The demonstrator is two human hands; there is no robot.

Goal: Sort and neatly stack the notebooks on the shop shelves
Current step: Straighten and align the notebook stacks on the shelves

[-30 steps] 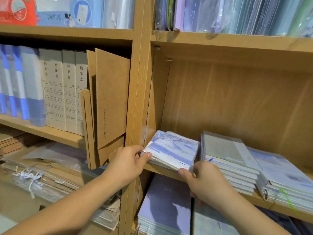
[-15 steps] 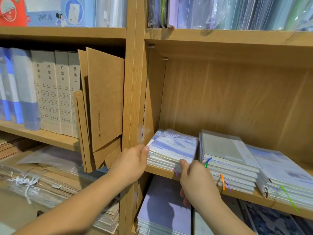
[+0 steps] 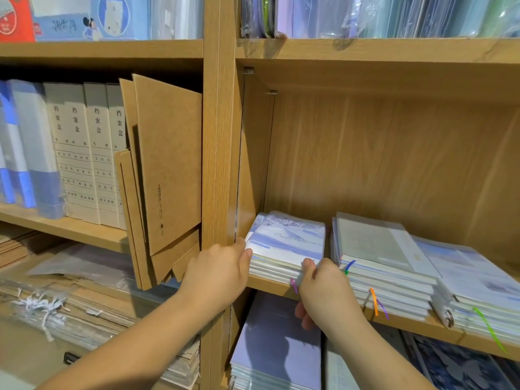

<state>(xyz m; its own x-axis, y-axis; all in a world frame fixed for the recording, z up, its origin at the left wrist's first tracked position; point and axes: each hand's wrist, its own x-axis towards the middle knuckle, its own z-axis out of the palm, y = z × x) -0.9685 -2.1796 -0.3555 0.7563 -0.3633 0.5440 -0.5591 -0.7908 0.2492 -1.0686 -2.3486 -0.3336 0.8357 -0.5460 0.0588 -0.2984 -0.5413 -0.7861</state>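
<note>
A stack of pale blue and white notebooks (image 3: 287, 242) lies flat at the left end of the wooden shelf (image 3: 270, 284), close to the side panel. My left hand (image 3: 219, 273) grips the stack's front left corner, thumb on the top cover. My right hand (image 3: 323, 288) holds its front right corner, thumb against the edges and fingers curled under the shelf lip. Beside it on the right lies a grey-covered stack (image 3: 377, 257) with coloured ribbons, then a third stack (image 3: 478, 291).
The wooden upright (image 3: 218, 164) divides the bays. Brown card folders (image 3: 166, 175) and beige file boxes (image 3: 84, 153) stand in the left bay. Lavender notebooks (image 3: 278, 342) lie on the shelf below. Plastic-wrapped goods fill the top shelf.
The blue notebook stack has been pushed back and squared onto the shelf, from tilted and overhanging to flat. Both hands followed it inward to its front corners.
</note>
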